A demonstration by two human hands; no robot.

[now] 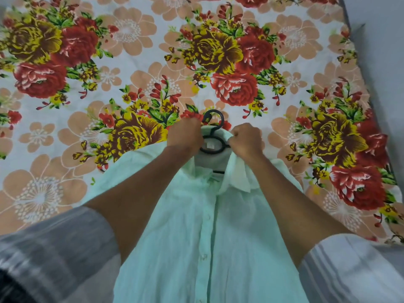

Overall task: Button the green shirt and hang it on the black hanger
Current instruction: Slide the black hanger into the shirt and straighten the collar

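The pale green shirt [203,241] lies front up on the bed, its placket buttoned down the middle. The black hanger [213,136] sits inside the neck opening, with its hook poking out above the collar. My left hand [185,136] grips the collar on the left side of the neck. On the right side, my right hand [247,139] is closed on the collar fabric. Most of the hanger's arms are hidden under the shirt.
A flowered bedsheet [153,62] in red, yellow and peach covers the bed under the shirt. The bed's right edge [371,95] runs along a grey wall or floor. My grey striped sleeves [65,248] fill the lower corners.
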